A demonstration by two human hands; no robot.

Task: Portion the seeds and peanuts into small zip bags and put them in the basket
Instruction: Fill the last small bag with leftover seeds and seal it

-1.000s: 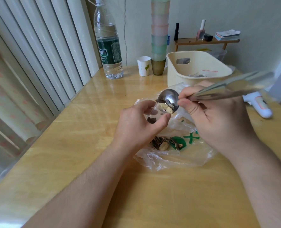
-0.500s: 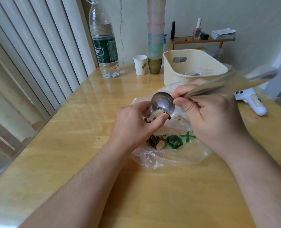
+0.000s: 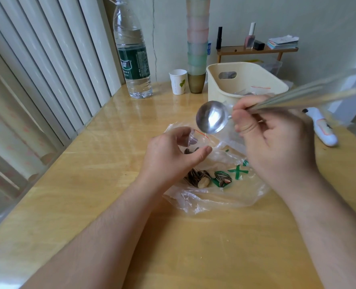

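My left hand (image 3: 170, 157) holds a small clear zip bag (image 3: 193, 140) with a red strip, its mouth up and some dark seeds inside. My right hand (image 3: 273, 140) grips the long handle of a metal spoon (image 3: 212, 117); the bowl hangs empty just above and right of the little bag. Under both hands lies a large clear plastic bag (image 3: 225, 192) with green print, holding striped sunflower seeds (image 3: 195, 177) and a peanut (image 3: 203, 183). The cream basket (image 3: 220, 88) stands behind, with small filled bags inside.
A big water bottle (image 3: 134, 59), a paper cup (image 3: 178, 81) and a tall stack of pastel cups (image 3: 197, 44) line the back of the wooden table (image 3: 89, 174). A white device (image 3: 323, 130) lies at the right. A small shelf (image 3: 256, 49) stands against the wall.
The spoon held seeds and peanuts over the small bag a second ago; they tipped in, and now the empty spoon has lifted up and to the right.
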